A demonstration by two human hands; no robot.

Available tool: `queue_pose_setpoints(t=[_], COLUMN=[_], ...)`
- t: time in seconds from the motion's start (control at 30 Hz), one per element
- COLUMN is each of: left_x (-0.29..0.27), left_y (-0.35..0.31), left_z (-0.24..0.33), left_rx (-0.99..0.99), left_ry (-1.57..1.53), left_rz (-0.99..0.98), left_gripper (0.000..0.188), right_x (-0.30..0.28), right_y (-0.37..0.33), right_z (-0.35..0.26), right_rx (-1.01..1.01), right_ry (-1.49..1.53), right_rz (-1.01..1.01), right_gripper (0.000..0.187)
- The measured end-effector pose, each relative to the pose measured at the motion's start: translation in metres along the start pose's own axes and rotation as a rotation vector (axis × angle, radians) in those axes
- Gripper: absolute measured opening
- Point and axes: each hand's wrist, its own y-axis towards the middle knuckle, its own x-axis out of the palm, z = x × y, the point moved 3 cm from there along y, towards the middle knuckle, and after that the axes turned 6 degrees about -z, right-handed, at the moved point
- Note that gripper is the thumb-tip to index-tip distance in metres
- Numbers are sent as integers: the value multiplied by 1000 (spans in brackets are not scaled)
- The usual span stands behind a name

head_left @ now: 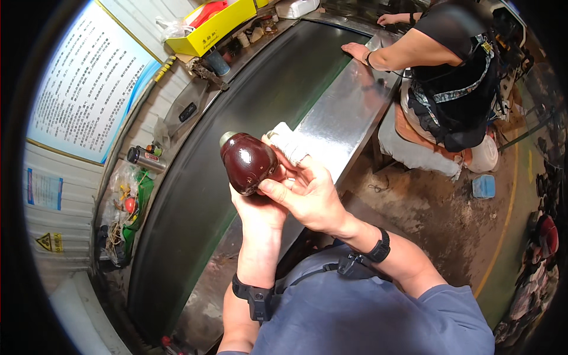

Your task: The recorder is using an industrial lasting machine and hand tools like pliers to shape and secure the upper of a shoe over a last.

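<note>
A glossy dark red-brown, pear-shaped vessel (248,163), like a glazed ceramic bottle, is tilted over the dark conveyor belt (195,195). A pale greenish-grey band shows at its narrow upper left end. My left hand (258,208) cups it from below and behind, most of its fingers hidden. My right hand (313,198) grips its lower right side, thumb pressed near some small light marks. A white cloth-like piece (287,142) sits at the fingers beside the vessel; which hand it belongs to I cannot tell.
A metal ledge (337,127) runs along the belt. Across it, a co-worker (444,77) rests a hand on the belt's edge. The far-side shelf holds a yellow box (216,26), a dark flask (145,158) and a bag of odds and ends (125,207). A blue container (483,186) stands on the floor.
</note>
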Motion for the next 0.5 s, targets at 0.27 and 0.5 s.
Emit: queue_pose_setpoints(t=[0.27, 0.5], left_x=[1, -21], left_y=[8, 19], left_z=[-2, 23], left_rx=[56, 296], left_ry=[-14, 104], left_rz=[-34, 102], left_gripper=[45, 52], right_x=[-6, -12], right_y=[6, 20], right_z=[12, 45], right_rx=[-33, 101], right_ry=[53, 411], right_rz=[1, 49], right_gripper=[69, 67])
